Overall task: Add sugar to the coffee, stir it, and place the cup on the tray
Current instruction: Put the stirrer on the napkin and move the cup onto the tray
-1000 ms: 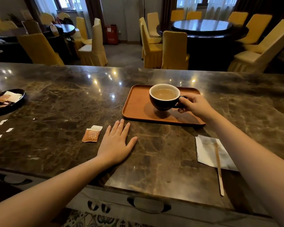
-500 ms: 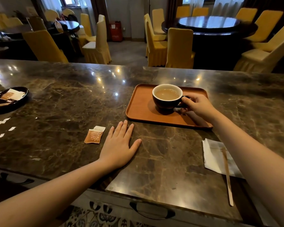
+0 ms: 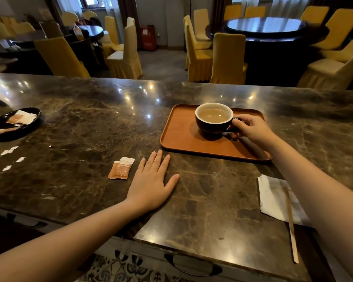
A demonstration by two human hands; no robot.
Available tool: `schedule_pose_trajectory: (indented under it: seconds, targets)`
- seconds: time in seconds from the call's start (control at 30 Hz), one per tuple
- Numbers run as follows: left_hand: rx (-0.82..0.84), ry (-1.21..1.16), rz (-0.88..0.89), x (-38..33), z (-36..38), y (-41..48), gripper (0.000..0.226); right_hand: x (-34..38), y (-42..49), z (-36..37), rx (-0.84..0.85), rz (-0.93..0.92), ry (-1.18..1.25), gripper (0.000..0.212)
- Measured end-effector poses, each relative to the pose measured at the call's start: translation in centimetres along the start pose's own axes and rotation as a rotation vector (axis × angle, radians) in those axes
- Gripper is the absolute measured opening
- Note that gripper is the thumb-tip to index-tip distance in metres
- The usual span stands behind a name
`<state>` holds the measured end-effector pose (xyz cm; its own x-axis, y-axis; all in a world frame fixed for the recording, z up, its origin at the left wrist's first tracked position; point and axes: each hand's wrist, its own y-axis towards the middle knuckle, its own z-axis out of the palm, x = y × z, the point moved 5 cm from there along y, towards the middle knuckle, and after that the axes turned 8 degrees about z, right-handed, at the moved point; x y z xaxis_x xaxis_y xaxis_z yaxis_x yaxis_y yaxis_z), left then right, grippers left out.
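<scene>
The dark cup (image 3: 213,124) with its white inner wall stands upright on the orange-brown tray (image 3: 179,137), toward the tray's far right part, and holds pale milky coffee nearly up to the rim. Its handle points right, and the right hand (image 3: 253,130) has thumb and fingers pinched around that handle, the forearm crossing the tray's near right corner. The tray lies flat on the dark veined marble counter (image 3: 90,129), right of the middle. Near and left of the tray, the left hand (image 3: 151,184) rests palm down on the stone, fingers spread and flat, grasping nothing. Just beside its little finger, on the left, lies a torn orange sugar packet (image 3: 119,168), apart from the hand. At the near right a white napkin (image 3: 273,197) sits on the counter with a thin wooden stir stick (image 3: 290,222) lying across it, the stick's near end reaching past the napkin toward the counter's edge. Far to the left a black dish (image 3: 29,127) holds more packets, and a few small white paper scraps (image 3: 8,151) lie near it. Beyond the counter stand yellow-covered chairs (image 3: 228,58) around dark round tables (image 3: 267,27).
</scene>
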<state>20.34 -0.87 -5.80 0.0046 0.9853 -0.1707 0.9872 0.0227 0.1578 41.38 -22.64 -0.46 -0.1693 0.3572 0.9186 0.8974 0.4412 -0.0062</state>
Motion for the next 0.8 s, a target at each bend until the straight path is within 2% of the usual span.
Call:
schedule_pose_trajectory:
  seconds: [0.63,0.8]
  targets:
    - [-0.011,0.003,-0.007,0.44,0.47,0.19,0.075,-0.09,0.13,-0.28,-0.003,0.006,0.019,0.015]
    - [-0.007,0.002,-0.008,0.28,0.29,0.17,0.074,-0.07,0.4,-0.39,0.033,-0.004,-0.056,0.015]
